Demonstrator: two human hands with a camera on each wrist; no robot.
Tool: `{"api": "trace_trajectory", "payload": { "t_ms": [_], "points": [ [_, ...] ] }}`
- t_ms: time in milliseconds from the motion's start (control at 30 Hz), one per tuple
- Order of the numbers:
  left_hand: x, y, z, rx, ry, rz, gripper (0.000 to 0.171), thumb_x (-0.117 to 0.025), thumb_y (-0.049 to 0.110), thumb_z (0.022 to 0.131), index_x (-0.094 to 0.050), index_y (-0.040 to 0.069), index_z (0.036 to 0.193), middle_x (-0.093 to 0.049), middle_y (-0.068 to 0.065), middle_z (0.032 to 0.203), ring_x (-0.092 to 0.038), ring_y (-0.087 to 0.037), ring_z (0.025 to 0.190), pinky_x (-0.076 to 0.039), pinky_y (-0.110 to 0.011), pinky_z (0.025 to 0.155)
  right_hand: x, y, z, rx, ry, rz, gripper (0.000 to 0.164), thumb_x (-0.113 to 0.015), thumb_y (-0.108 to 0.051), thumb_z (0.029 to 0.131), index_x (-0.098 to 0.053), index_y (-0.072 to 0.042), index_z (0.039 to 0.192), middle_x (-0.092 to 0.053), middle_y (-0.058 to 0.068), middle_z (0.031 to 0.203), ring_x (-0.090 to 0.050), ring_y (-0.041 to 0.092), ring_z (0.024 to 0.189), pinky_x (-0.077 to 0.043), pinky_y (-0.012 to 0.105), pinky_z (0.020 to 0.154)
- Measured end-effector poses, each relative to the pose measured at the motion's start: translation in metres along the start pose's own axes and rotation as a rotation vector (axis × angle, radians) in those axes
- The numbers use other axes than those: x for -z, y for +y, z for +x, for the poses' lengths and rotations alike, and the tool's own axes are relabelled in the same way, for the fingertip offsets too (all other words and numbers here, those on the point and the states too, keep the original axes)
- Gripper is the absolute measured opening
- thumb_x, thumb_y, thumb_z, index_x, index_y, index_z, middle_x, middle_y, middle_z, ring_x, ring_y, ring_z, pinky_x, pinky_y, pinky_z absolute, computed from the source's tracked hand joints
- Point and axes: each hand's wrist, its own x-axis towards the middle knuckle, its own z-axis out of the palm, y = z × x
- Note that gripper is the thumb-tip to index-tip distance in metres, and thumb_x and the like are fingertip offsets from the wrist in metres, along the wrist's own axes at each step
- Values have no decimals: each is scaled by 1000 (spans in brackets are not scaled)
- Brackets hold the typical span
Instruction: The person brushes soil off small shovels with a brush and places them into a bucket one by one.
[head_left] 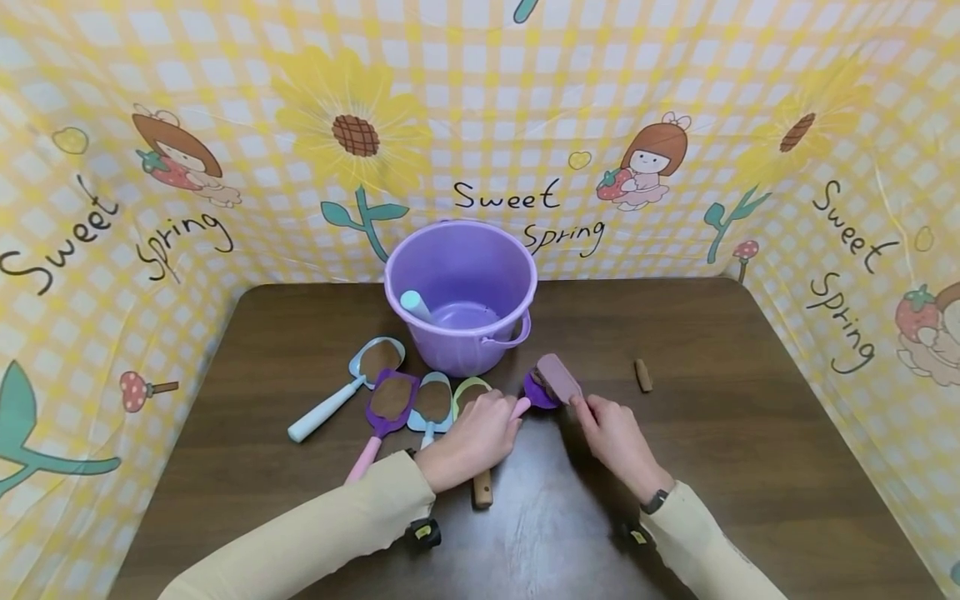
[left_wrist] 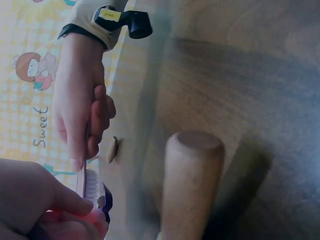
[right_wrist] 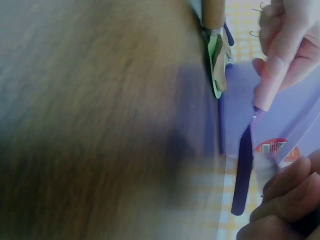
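My left hand [head_left: 474, 435] grips the pink handle of a small toy shovel with a purple blade [head_left: 537, 392]. A pink brush [head_left: 558, 379] is pinched in my right hand [head_left: 619, 440], thumb along its handle. In the left wrist view the white bristles [left_wrist: 93, 184] face the purple blade and lie right at it. Brown matter shows on the blade beside the brush. Under my left forearm lies a green shovel [head_left: 472, 385] with a wooden handle [head_left: 482, 490], partly hidden by the hand.
Left of my hands lie a light blue shovel [head_left: 324, 411], a purple one [head_left: 381, 425] and another blue one [head_left: 413, 425], each with a brown patch. Behind them stands a purple bucket [head_left: 461, 350] with a light blue handle [head_left: 415, 305] inside. A brown piece [head_left: 643, 376] lies at right.
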Motion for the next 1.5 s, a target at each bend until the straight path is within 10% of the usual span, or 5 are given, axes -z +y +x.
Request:
{"api": "trace_trajectory", "payload": {
  "t_ms": [233, 1100, 1333, 1500],
  "points": [
    [3, -1, 3, -5, 4, 29, 18, -61, 16, 90, -57, 8, 75, -52, -6, 71, -57, -22, 69, -47, -33, 57, 2, 1, -2, 120, -12, -59, 39, -53, -35, 95, -44, -17, 62, -32, -9, 52, -33, 6, 43, -27, 22, 41],
    [1, 1, 0, 20, -4, -11, 22, -57, 20, 93, -55, 11, 73, -49, -3, 70, -54, -20, 65, -45, -31, 56, 4, 3, 1, -126, -23, 73, 50, -46, -42, 97, -43, -12, 58, -40, -3, 46, -41, 14, 39, -35, 29, 40],
    [3, -1, 1, 13, 11, -2, 25, -56, 21, 94, -54, 11, 71, -50, -4, 70, -55, -21, 67, -46, -33, 57, 4, 0, 1, 79, -23, -46, 42, -51, -37, 96, -43, -16, 61, -33, -8, 51, -34, 7, 42, -28, 23, 42],
    [4, 0, 0, 15, -19, -18, 25, -55, 22, 94, -55, 12, 72, -50, -3, 70, -54, -20, 65, -45, -31, 56, 4, -1, 2, 23, -8, -60, 43, -52, -36, 96, -42, -15, 60, -30, -7, 51, -32, 10, 44, -26, 25, 43]
  ]
}}
